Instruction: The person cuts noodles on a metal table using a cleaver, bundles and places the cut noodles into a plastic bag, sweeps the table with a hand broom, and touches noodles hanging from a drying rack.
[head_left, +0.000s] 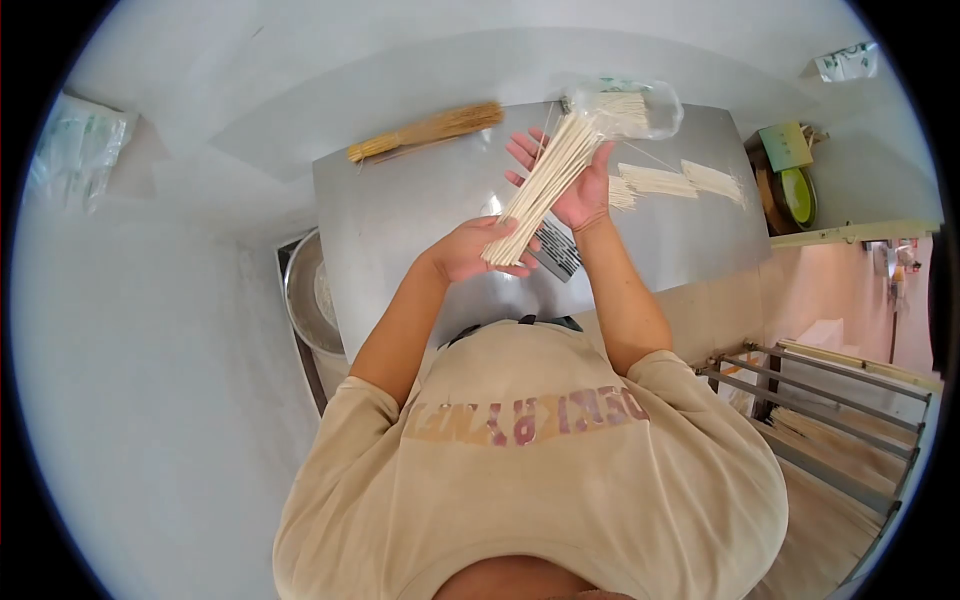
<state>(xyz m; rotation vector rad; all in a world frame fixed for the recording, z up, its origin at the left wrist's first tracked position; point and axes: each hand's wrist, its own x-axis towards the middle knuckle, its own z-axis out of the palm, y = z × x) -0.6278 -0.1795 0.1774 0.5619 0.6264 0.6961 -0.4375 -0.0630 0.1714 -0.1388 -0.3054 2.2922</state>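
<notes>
A bundle of pale, thin sticks (548,192) that look like dried noodles lies slantwise across both my hands. My left hand (472,250) is closed around its lower end. My right hand (582,195) is under the upper part, palm up, with fingers and thumb spread on either side, cradling it. Behind the bundle's upper end is a clear plastic bag (660,110) with more pale sticks inside. Right of my right hand, several short piles of the same sticks (657,180) lie on the steel table (410,215). A grey object with dark stripes (558,252) shows partly beneath my hands.
A brown straw bundle (425,132) lies along the table's back edge. At the left, a round metal basin (303,290) holds something whitish. A shelf (850,236) at the right carries a green bowl (797,195). Lower right stands a metal rack (830,410) with pale strands.
</notes>
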